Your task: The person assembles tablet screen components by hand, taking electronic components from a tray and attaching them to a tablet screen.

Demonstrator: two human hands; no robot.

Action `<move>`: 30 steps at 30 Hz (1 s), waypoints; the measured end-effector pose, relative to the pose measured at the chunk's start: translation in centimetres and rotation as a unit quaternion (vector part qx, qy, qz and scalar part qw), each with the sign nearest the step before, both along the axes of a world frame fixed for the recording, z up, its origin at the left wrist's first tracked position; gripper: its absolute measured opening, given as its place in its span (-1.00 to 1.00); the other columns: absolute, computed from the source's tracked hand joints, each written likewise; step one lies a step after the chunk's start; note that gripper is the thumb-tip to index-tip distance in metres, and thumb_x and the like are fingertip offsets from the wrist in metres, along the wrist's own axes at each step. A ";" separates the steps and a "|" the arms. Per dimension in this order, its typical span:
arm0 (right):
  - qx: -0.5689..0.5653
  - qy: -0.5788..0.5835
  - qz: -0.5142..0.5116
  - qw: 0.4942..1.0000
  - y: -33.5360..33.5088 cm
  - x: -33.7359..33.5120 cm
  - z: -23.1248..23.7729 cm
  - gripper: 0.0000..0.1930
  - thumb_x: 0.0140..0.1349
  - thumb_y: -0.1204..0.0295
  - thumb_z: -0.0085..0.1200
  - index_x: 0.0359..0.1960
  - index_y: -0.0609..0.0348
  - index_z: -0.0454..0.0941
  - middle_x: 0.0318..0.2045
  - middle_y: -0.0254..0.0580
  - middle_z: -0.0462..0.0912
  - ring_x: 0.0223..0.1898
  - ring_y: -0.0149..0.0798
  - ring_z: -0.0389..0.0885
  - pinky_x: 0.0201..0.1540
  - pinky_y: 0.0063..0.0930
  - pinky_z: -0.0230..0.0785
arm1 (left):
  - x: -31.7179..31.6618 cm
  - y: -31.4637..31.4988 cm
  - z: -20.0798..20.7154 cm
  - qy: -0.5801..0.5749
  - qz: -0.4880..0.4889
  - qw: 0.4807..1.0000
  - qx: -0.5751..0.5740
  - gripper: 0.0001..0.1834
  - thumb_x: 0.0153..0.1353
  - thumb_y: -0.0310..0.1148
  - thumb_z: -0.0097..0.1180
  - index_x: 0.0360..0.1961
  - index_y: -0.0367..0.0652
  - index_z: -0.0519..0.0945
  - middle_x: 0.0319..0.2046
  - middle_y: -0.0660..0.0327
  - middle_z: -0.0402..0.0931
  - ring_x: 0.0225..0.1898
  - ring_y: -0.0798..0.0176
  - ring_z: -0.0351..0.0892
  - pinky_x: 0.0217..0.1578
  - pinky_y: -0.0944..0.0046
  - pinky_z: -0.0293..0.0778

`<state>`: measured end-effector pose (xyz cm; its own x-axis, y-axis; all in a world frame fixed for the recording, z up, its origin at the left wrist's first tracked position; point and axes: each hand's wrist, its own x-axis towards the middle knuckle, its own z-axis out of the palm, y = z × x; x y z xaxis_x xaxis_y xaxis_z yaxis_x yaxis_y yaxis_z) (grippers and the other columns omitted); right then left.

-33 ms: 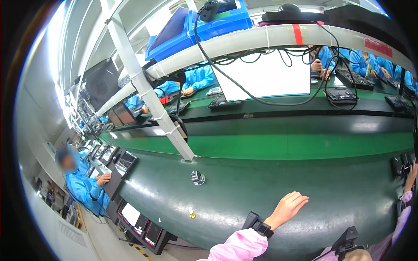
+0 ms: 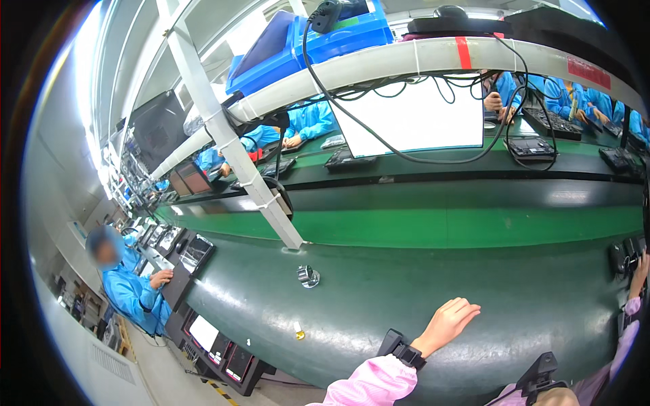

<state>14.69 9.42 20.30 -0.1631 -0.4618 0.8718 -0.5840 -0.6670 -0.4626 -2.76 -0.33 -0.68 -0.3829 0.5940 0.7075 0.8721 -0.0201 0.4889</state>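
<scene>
- Nothing visible has shifted since the earlier frame; both hands and the objects on the table hold the same places.
- Left hand point(image 2: 447, 328): just above or resting on the table, I cannot tell which; fingers side by side, gently bent and loose, with nothing seen in them.
- Its wrist wears a chunky black strap point(image 2: 403, 352) over the cuff end of a soft, wrinkled pink sleeve point(image 2: 372, 384).
- Right hand point(image 2: 638, 274): at the far right rim, partly cut off; I cannot tell whether its fingers grip.
- Black box point(image 2: 617, 260): blocky and dark, at the table's right end, beside the right hand's fingers; contact is unclear.
- Table point(image 2: 379, 291): smooth dark green, with glossy patches of light.
- Shiny metal piece point(image 2: 308, 276): rounded, on a disc-like base, well left of the left hand.
- Small yellow piece point(image 2: 300, 335): roundish, with a pale tab, nearer the front edge.
- Post point(image 2: 261, 196): square-sided, white, slanting above the table.
</scene>
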 end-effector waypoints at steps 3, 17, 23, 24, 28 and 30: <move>0.000 -0.004 -0.012 1.000 -0.1 0.0 0.1 -0.85 0.18 0.66 0.00 -0.53 0.39 0.57 -0.43 0.10 0.52 -0.41 0.00 0.52 -0.41 -0.36 0.44 | 0.0 0.0 0.1 0.000 -0.001 1.000 0.000 -0.87 0.08 -0.48 0.23 -0.32 -0.23 0.58 -0.51 0.21 0.43 -0.45 0.19 0.46 -0.41 0.26 0.42; 0.016 0.011 0.015 1.000 0.2 0.0 0.0 -0.84 0.21 0.62 0.01 -0.52 0.35 0.58 -0.58 -0.16 0.46 -0.45 -0.12 0.55 -0.46 -0.45 0.39 | 0.0 0.1 -0.1 -0.001 -0.004 1.000 -0.002 -0.87 0.08 -0.48 0.22 -0.32 -0.22 0.59 -0.51 0.20 0.45 -0.44 0.19 0.47 -0.41 0.25 0.42; 0.011 0.025 -0.020 0.999 0.2 -0.2 0.4 -0.86 0.19 0.60 0.04 -0.52 0.34 0.58 -0.56 -0.13 0.49 -0.40 -0.04 0.57 -0.43 -0.41 0.41 | -0.1 0.1 -0.2 -0.002 -0.004 1.000 -0.008 -0.87 0.09 -0.48 0.22 -0.31 -0.22 0.59 -0.50 0.21 0.45 -0.44 0.19 0.47 -0.40 0.26 0.42; 0.010 0.014 -0.018 1.000 0.2 -0.1 0.4 -0.87 0.18 0.62 0.04 -0.52 0.34 0.58 -0.53 -0.09 0.51 -0.41 -0.03 0.57 -0.42 -0.40 0.42 | 0.0 0.1 -0.1 -0.004 -0.004 1.000 -0.011 -0.87 0.09 -0.48 0.22 -0.31 -0.22 0.59 -0.50 0.21 0.45 -0.44 0.19 0.47 -0.40 0.26 0.42; 0.003 0.008 -0.022 1.000 0.1 -0.1 0.5 -0.87 0.16 0.67 0.03 -0.53 0.35 0.57 -0.47 0.05 0.55 -0.43 0.00 0.56 -0.42 -0.35 0.45 | -0.1 0.0 -0.2 -0.006 -0.008 1.000 -0.008 -0.87 0.09 -0.47 0.22 -0.31 -0.22 0.59 -0.50 0.21 0.44 -0.44 0.19 0.47 -0.40 0.26 0.42; -0.002 0.006 -0.021 1.000 0.1 -0.2 0.4 -0.88 0.15 0.67 0.04 -0.53 0.37 0.57 -0.46 0.07 0.55 -0.43 0.00 0.56 -0.42 -0.34 0.46 | -0.1 0.1 -0.2 -0.004 -0.006 1.000 -0.004 -0.87 0.09 -0.47 0.22 -0.31 -0.22 0.59 -0.51 0.21 0.44 -0.44 0.19 0.47 -0.40 0.26 0.42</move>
